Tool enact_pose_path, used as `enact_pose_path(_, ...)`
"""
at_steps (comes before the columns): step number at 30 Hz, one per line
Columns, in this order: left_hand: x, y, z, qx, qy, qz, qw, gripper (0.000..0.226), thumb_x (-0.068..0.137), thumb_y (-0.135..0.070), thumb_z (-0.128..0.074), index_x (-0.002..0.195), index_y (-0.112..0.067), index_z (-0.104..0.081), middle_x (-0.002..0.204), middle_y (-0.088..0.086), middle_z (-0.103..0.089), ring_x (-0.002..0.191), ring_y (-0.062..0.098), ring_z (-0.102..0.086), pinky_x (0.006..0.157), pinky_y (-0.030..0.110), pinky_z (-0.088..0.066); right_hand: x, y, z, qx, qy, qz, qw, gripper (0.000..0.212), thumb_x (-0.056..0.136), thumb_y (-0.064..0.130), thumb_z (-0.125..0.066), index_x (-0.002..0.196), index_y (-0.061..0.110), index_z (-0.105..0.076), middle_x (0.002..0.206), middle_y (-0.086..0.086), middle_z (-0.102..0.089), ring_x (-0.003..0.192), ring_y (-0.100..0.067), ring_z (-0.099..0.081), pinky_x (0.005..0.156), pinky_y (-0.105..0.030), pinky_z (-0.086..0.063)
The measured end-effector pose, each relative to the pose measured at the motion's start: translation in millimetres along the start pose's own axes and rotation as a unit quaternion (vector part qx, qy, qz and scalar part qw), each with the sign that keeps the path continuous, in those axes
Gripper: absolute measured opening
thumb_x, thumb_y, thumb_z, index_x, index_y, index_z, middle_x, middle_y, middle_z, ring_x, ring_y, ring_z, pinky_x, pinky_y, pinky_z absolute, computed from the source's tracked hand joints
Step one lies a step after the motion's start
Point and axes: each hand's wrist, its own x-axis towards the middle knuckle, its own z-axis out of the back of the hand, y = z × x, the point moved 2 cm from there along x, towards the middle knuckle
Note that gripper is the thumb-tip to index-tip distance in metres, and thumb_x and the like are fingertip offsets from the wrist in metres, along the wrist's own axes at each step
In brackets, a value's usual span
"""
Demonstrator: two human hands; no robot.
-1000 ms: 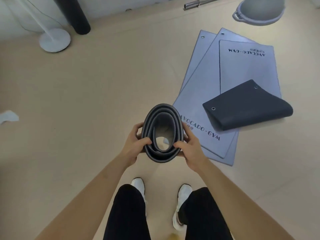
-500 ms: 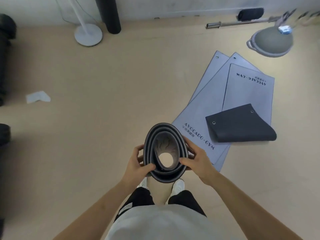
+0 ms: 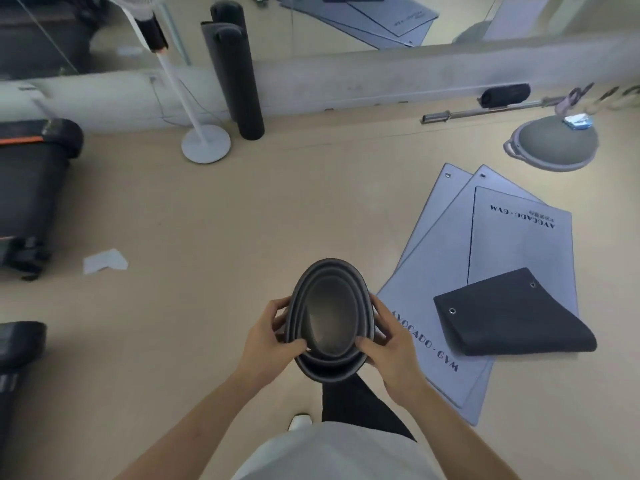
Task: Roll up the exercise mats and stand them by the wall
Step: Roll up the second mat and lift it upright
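I hold a rolled dark mat [image 3: 330, 320] upright in front of me and look down into its open oval end. My left hand [image 3: 268, 336] grips its left side and my right hand [image 3: 388, 341] grips its right side. To the right, several grey mats [image 3: 446, 271] printed AVOCADO-GYM lie flat and overlapping on the floor. The top one has its near end folded over, dark side up [image 3: 512, 318]. One dark rolled mat [image 3: 235, 77] stands upright against the mirrored wall at the back.
A white fan stand [image 3: 204, 143] is left of the standing roll. A grey balance dome [image 3: 554, 143] and a barbell [image 3: 485, 110] lie at the back right. Black gym equipment [image 3: 31, 188] fills the left edge. A scrap of white paper [image 3: 104, 261] lies on the beige floor.
My view has lifted toward the wall, bringing the mirror, standing roll and fan into sight. Both hands keep their grip on the rolled mat, which stays upright in front of me.
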Motion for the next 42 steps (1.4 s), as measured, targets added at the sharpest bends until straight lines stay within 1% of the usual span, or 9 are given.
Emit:
enact_pose_path(5,79.8,-63.3,-3.6,0.039,-0.018,-0.003,0.999,0.061,0.081,0.010,-0.068,0.127,-0.028,-0.054,0.097,0.004,-0.077,0.080,0.037,-0.074,0.069,0.055,-0.060,94.5,44.8,9.9,-0.004,0.018,0.025,1.000,0.081,0.086,-0.016,-0.064,0.144,0.039,-0.056,0.134,0.008,-0.068,0.116,-0.027,-0.070,0.092,-0.051,-0.061)
enact_pose_path(11,167.6,-137.9,-13.9,0.059,-0.029,-0.008,0.998,0.063,0.080,0.004,-0.073,0.132,-0.024,-0.051,0.104,0.010,-0.074,0.090,0.028,-0.075,0.073,0.054,-0.064,196.8,117.8,24.7,-0.036,0.039,0.071,0.996,0.084,0.084,-0.016,-0.063,0.134,0.052,-0.061,0.127,0.010,-0.071,0.115,-0.024,-0.069,0.095,-0.054,-0.058)
enact_pose_path(16,236.1,-178.3,-19.6,0.046,-0.068,-0.008,0.997,0.060,0.071,-0.011,-0.072,0.126,-0.027,-0.053,0.100,0.003,-0.075,0.092,0.026,-0.075,0.072,0.047,-0.064,272.1,166.6,23.7,-0.094,0.041,0.074,0.992,0.078,0.086,-0.011,-0.064,0.144,0.041,-0.053,0.131,0.016,-0.068,0.125,-0.003,-0.060,0.106,-0.035,-0.053)
enact_pose_path(20,310.4,-212.7,-12.8,0.003,-0.064,0.008,0.998,0.056,0.082,0.006,-0.066,0.128,-0.023,-0.055,0.100,0.009,-0.074,0.081,0.023,-0.075,0.063,0.044,-0.064,357.3,198.8,19.1,-0.163,0.037,0.039,0.985,0.075,0.089,0.017,-0.074,0.149,0.052,-0.044,0.130,0.021,-0.065,0.112,-0.011,-0.069,0.094,-0.049,-0.059)
enact_pose_path(25,421.4,-257.6,8.3,-0.018,-0.058,0.025,0.998,0.055,0.079,0.003,-0.064,0.123,-0.029,-0.061,0.095,0.005,-0.076,0.078,0.033,-0.074,0.061,0.057,-0.063,474.4,258.3,0.9,-0.260,0.039,0.020,0.965,0.068,0.089,0.024,-0.076,0.141,0.056,-0.047,0.115,0.019,-0.067,0.105,-0.017,-0.070,0.072,-0.040,-0.065)
enact_pose_path(31,535.9,-312.0,47.8,0.003,-0.028,0.043,0.999,0.069,0.057,-0.028,-0.067,0.124,-0.039,-0.061,0.092,-0.009,-0.078,0.075,0.019,-0.076,0.065,0.049,-0.064,603.0,340.3,-42.1,-0.419,0.058,0.013,0.906,0.072,0.085,0.017,-0.076,0.145,0.041,-0.046,0.115,0.014,-0.069,0.107,-0.016,-0.065,0.094,-0.047,-0.058)
enact_pose_path(35,608.9,-366.0,78.1,-0.003,-0.020,0.037,0.999,0.062,0.070,-0.007,-0.070,0.128,-0.030,-0.062,0.097,-0.006,-0.077,0.068,0.010,-0.071,0.054,0.029,-0.055,686.5,385.1,-66.7,-0.464,0.062,0.012,0.884,0.072,0.084,0.018,-0.076,0.145,0.039,-0.044,0.122,0.009,-0.070,0.108,-0.023,-0.067,0.096,-0.045,-0.054)
enact_pose_path(39,676.7,-411.1,102.7,0.025,-0.029,0.026,0.999,0.068,0.064,-0.016,-0.070,0.130,-0.029,-0.062,0.105,-0.009,-0.075,0.091,0.008,-0.074,0.079,0.039,-0.064,759.7,416.2,-84.8,-0.459,0.049,0.007,0.887,0.064,0.084,0.013,-0.074,0.136,0.037,-0.046,0.101,0.011,-0.068,0.091,-0.022,-0.068,0.085,-0.039,-0.056)
enact_pose_path(42,730.2,-436.0,112.0,0.049,-0.038,0.017,0.998,0.073,0.060,-0.020,-0.070,0.132,-0.030,-0.062,0.107,-0.014,-0.075,0.096,0.006,-0.073,0.086,0.039,-0.063,819.7,431.1,-92.2,-0.448,0.046,0.001,0.893,0.056,0.085,0.008,-0.070,0.124,0.038,-0.044,0.087,0.012,-0.067,0.073,-0.015,-0.066,0.066,-0.030,-0.049)
